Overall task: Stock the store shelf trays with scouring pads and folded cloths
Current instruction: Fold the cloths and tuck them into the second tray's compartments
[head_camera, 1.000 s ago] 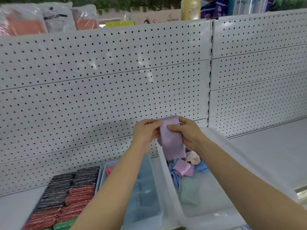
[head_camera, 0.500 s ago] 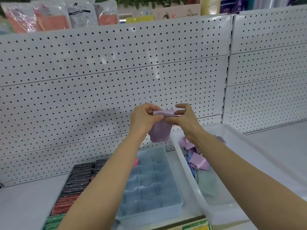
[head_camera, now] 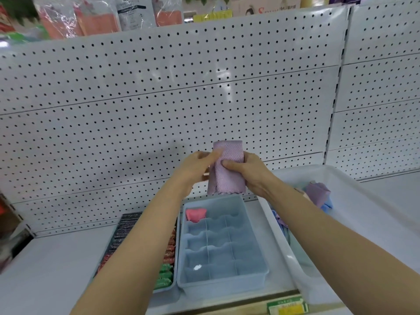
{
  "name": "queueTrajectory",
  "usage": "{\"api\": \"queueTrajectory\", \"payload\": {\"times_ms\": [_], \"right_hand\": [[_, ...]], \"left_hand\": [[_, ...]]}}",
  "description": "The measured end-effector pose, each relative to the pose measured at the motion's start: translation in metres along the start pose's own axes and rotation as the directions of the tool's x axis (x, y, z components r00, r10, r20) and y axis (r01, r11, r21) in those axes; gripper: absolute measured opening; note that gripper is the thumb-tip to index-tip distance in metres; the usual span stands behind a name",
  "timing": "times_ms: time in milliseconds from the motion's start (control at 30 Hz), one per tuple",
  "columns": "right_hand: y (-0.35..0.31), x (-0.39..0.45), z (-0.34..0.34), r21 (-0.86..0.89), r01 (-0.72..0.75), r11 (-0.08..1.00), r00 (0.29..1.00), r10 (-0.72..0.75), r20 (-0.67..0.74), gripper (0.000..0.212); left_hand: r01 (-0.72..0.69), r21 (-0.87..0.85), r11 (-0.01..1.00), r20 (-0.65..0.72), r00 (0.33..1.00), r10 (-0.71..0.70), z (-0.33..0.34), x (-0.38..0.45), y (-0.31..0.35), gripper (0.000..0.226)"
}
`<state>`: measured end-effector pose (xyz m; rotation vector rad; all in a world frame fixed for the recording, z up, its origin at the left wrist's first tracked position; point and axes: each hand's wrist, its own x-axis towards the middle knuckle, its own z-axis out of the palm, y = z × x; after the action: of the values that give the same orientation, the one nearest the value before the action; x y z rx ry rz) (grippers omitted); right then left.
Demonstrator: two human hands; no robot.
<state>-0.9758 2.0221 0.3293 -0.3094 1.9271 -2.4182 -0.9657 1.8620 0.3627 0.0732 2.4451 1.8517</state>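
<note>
I hold a folded lilac cloth upright in front of the pegboard, above the far end of a light blue divided tray. My left hand pinches its left edge and my right hand grips its right side. One pink folded cloth sits in the tray's far left compartment; the other compartments look bare. To the left, a tray of scouring pads in black, red and green is partly hidden behind my left forearm.
A white bin on the right holds loose lilac and blue cloths. The white pegboard wall rises behind. Packaged goods line the top shelf. A yellow-green price label sits on the shelf's front edge.
The cloth has gone from a loose strip held at its top edge to a narrower upright fold gripped at its sides. The view has shifted so the divided tray lies lower centre.
</note>
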Motion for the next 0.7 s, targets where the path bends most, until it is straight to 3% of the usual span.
{"api": "queueTrajectory", "payload": {"times_ms": [67,200,333,400,567,700], "right_hand": [[0.002,0.002,0.006,-0.007,-0.003,1.000,1.000,0.002,-0.026,0.027],[0.006,0.005,0.012,0.008,-0.062,0.998,0.998,0.062,0.004,0.026],[0.006,0.007,0.006,0.097,-0.121,0.988,0.991,0.115,0.067,0.028],[0.006,0.005,0.004,0.089,-0.131,0.987,0.988,0.122,0.096,0.029],[0.005,0.007,0.008,0.055,-0.151,0.987,0.983,0.144,0.109,0.023],[0.008,0.013,0.011,0.019,-0.152,0.988,0.988,0.152,0.007,0.034]], "left_hand": [[0.007,-0.060,0.998,0.051,0.999,-0.004,0.002,-0.002,-0.010,0.039],[-0.004,-0.212,0.977,-0.028,1.000,-0.002,0.004,-0.002,-0.022,0.028],[0.059,-0.464,0.884,0.070,0.997,-0.030,-0.012,-0.001,-0.033,0.024],[0.020,-0.451,0.892,0.066,0.998,0.011,-0.015,-0.001,-0.038,0.024],[-0.144,-0.315,0.938,-0.136,0.985,0.106,-0.006,0.001,-0.044,0.016],[-0.157,-0.188,0.969,-0.120,0.983,0.136,-0.004,0.003,-0.044,0.011]]}}
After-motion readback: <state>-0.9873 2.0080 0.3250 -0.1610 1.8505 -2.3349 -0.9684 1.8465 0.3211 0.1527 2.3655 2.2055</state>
